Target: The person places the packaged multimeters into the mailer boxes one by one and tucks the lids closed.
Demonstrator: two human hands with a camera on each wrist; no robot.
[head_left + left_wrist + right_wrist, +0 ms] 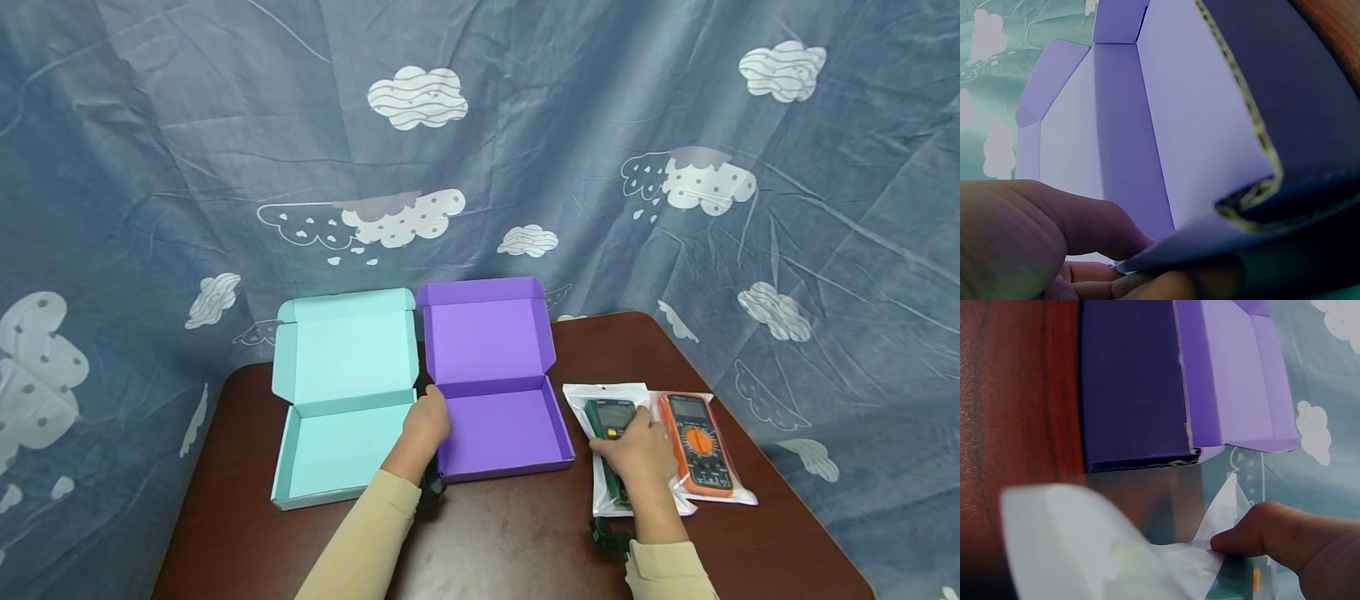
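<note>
My left hand [429,421] pinches the left side wall of an open purple box [502,429]. In the left wrist view its thumb [1094,222] lies on the inside of that purple wall, with the other fingers on the outside. To the right, my right hand [645,450] grips a green multimeter [613,414] in a clear plastic bag with a white edge [585,396]. The right wrist view shows the thumb [1254,531] on the bag, and its plastic [1066,544] sticks up in front. My hand covers part of the meter.
An open light teal box [345,450] stands left of the purple one, its lid raised. An orange multimeter [700,442] in a bag lies beside the green one, near the right edge of the brown table [510,533]. A blue cloud-patterned curtain [525,150] hangs behind.
</note>
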